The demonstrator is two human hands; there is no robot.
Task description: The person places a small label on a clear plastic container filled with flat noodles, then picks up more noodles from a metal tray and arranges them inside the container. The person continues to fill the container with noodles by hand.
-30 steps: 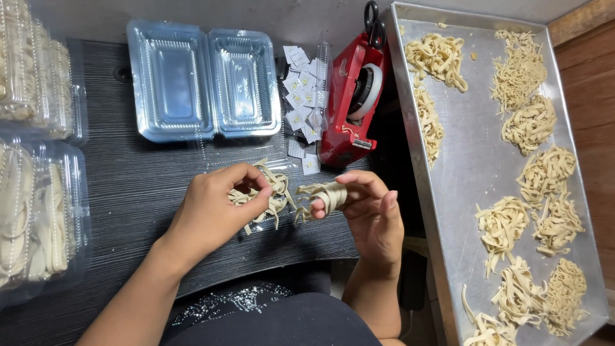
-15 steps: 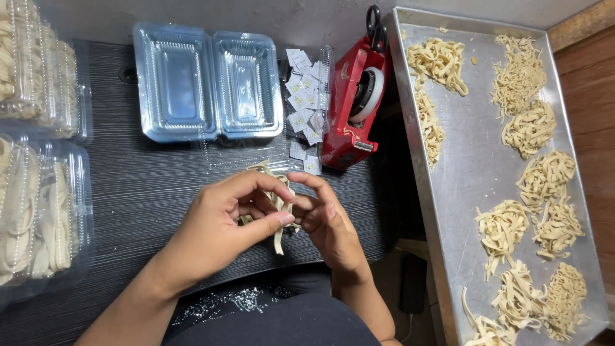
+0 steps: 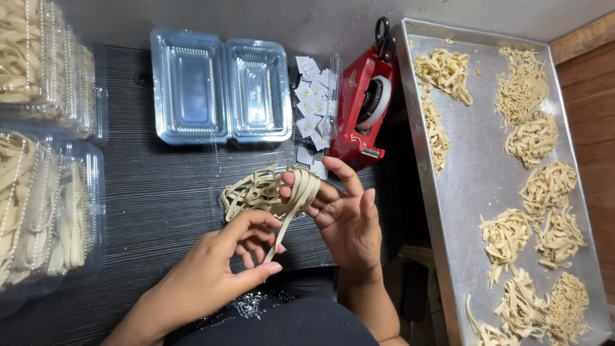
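Note:
A bundle of pale flat noodle strips (image 3: 266, 191) lies draped over the fingers of my right hand (image 3: 343, 218), just above the dark table (image 3: 160, 186). My right palm faces up with the fingers spread and the strips looped around them. My left hand (image 3: 221, 269) is below the bundle, its thumb and fingers pinching a hanging strip end. An open clear plastic clamshell box (image 3: 221, 86) lies empty behind the hands.
A red tape dispenser (image 3: 362, 106) stands right of the box, with scissors at its top and small paper labels (image 3: 311, 96) beside it. A metal tray (image 3: 474, 179) at right carries several noodle heaps. Filled clear boxes of noodles (image 3: 45, 173) are stacked at left.
The hands have lifted and spread apart. The noodle bundle, earlier bunched between both hands, is now unwound over my right fingers with my left hand pulling a strip downward.

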